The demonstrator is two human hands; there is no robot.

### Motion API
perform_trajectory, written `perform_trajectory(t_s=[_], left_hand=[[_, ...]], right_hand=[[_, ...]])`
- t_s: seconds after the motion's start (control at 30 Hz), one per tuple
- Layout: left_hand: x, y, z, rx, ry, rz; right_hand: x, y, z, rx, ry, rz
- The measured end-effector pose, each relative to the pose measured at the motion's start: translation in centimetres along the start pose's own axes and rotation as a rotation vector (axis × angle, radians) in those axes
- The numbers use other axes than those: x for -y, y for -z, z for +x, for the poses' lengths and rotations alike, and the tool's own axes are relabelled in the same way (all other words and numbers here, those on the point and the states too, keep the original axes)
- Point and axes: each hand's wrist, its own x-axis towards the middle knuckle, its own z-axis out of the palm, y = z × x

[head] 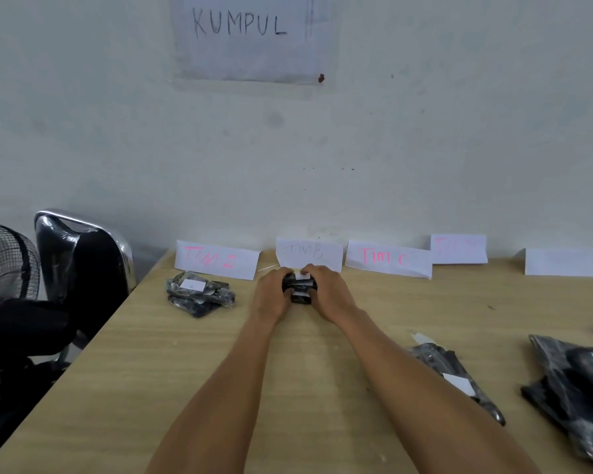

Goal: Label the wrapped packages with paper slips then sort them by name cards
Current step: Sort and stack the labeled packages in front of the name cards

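My left hand [272, 291] and my right hand [326, 289] grip a small stack of black wrapped packages [299, 288] from both sides, just in front of the name card reading "TIM B" [309, 252]. White paper slips show on the stack's top. Further cards stand along the wall: a pink "TIM" card [216, 258] at the left, "Tim C" [387, 258], a faint pink card [458, 248] and a blank card [567, 262]. A pile of labelled black packages [199, 293] lies before the left card.
More black packages lie at the right: a long one with a white slip [456, 378] and a bigger heap [575, 384] at the table's edge. A black chair [83, 258] and a fan [4, 258] stand left of the wooden table [185, 388]. A "KUMPUL" sheet [243, 35] hangs on the wall.
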Motion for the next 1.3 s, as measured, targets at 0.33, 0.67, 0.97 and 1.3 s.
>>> perform_trajectory(t_s=[0.33,0.67,0.97,1.3], left_hand=[[-1.2,0.0,-0.9,0.047,-0.011,0.021],[-4.0,-0.2,-3.5,-0.004,-0.049,0.122],[-12.5,-2.0,-8.8,0.414,-0.174,0.07],[-16.9,-3.0,-15.5,0.494,-0.293,0.279]], right_hand=[[0.4,1.2,-0.6,0.071,0.011,-0.139],[-0.5,3.9,-4.1,0.038,-0.006,-0.164],[-4.1,12.1,-11.7,0.043,-0.186,-0.189],[-5.9,17.4,-20.9,0.285,-0.295,-0.105]])
